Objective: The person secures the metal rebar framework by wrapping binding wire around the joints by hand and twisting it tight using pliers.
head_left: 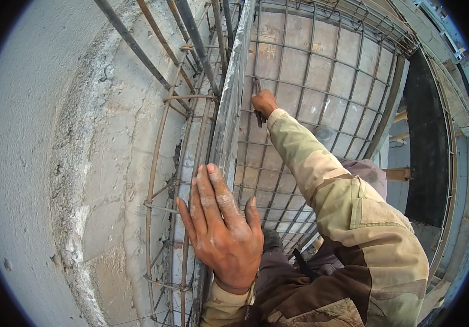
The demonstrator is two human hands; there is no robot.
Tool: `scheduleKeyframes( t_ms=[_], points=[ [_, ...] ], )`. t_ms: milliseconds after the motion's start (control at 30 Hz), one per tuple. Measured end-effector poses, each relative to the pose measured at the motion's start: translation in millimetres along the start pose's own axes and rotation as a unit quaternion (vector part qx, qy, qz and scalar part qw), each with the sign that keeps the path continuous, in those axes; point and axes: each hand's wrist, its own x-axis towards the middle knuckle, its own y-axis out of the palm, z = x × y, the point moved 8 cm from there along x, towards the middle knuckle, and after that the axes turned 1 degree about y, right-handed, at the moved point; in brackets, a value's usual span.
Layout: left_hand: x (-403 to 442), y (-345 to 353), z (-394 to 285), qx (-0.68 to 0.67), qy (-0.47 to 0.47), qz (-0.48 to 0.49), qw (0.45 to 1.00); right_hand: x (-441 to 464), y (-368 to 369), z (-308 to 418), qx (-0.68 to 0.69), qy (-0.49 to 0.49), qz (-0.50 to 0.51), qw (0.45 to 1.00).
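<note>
My left hand (pixel 228 223) lies flat with its fingers stretched along the top edge of an upright formwork panel (pixel 233 98). Nothing is in it. Farther forward, my right hand (pixel 265 103) is closed around a pair of pincers (pixel 259 117). Their dark handles stick out below the fist, and the head points away over the rebar mesh (pixel 305 87). What the jaws touch, if anything, is too small to tell. Left of the panel runs a cage of rusty bars (pixel 158 158) with stirrups, close beside my left fingers.
A rough concrete wall (pixel 22 136) fills the left side. Tall steel bars (pixel 131 43) rise at upper left. Formwork boards (pixel 289 49) lie beneath the mesh. At right are a black panel (pixel 428 141) and a timber piece (pixel 397 174), beside a drop to a lower level.
</note>
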Motion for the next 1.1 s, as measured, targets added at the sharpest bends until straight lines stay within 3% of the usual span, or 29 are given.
scheduleKeyframes(
  t_ms=[33, 100, 133, 200, 333, 400, 433, 500, 533, 567, 600, 733, 800, 833, 900, 933, 967, 1033, 1100],
  points=[
    [1, 0, 0, 0.001, 0.000, -0.007, 1.000, -8, -2, -1, 0.000, 0.000, 0.000, 1.000],
    [1, -1, -2, 0.002, 0.002, -0.015, 1.000, -20, 6, -17, 0.260, 0.041, 0.057, 0.963],
    [2, -1, -1, 0.000, 0.003, -0.019, 1.000, -23, 7, -19, 0.262, 0.037, 0.057, 0.963],
    [4, 1, -1, -0.001, 0.005, -0.024, 1.000, -25, 31, -25, 0.495, 0.076, 0.149, 0.852],
    [5, 4, 0, 0.018, 0.008, -0.028, 0.999, -33, 32, -37, 0.556, 0.069, 0.189, 0.806],
    [5, 2, 0, 0.012, 0.005, -0.033, 0.999, -41, 1, -21, 0.285, -0.040, 0.131, 0.949],
    [5, 2, 0, 0.006, 0.004, -0.032, 0.999, -47, -6, -13, 0.285, -0.043, 0.129, 0.949],
    [4, -1, 0, -0.002, 0.003, -0.034, 0.999, -51, -39, -11, 0.087, -0.044, -0.035, 0.995],
    [4, -2, 0, -0.009, 0.003, -0.031, 0.999, -56, -40, -8, 0.087, -0.047, -0.038, 0.994],
    [3, -3, 0, -0.014, 0.002, -0.027, 1.000, -62, -45, 6, -0.056, -0.140, -0.111, 0.982],
    [2, -4, 1, -0.015, 0.001, -0.030, 0.999, -71, -46, 21, -0.198, -0.229, -0.180, 0.936],
    [0, -5, 2, -0.033, 0.002, -0.020, 0.999, -66, -44, 20, -0.311, -0.226, -0.113, 0.916],
    [0, -5, 3, -0.039, -0.001, -0.020, 0.999, -36, -36, -14, -0.032, -0.124, 0.003, 0.992],
    [0, -5, 3, -0.042, 0.000, -0.017, 0.999, -25, -25, -32, 0.112, -0.065, 0.063, 0.990],
    [0, -6, 4, -0.044, 0.003, -0.019, 0.999, -26, -5, -35, 0.389, 0.052, 0.174, 0.903],
    [0, -6, 4, -0.045, 0.006, -0.022, 0.999, -35, 2, -38, 0.561, 0.094, 0.205, 0.796],
    [1, -7, 3, -0.048, 0.008, -0.027, 0.998, -43, 6, -41, 0.562, 0.089, 0.204, 0.797],
    [5, -6, 2, -0.047, 0.008, -0.036, 0.998, -47, 21, -38, 0.660, 0.114, 0.218, 0.710],
    [0, -4, 3, -0.045, 0.006, -0.023, 0.999, -54, 18, -44, 0.634, 0.111, 0.222, 0.733]
  ],
)
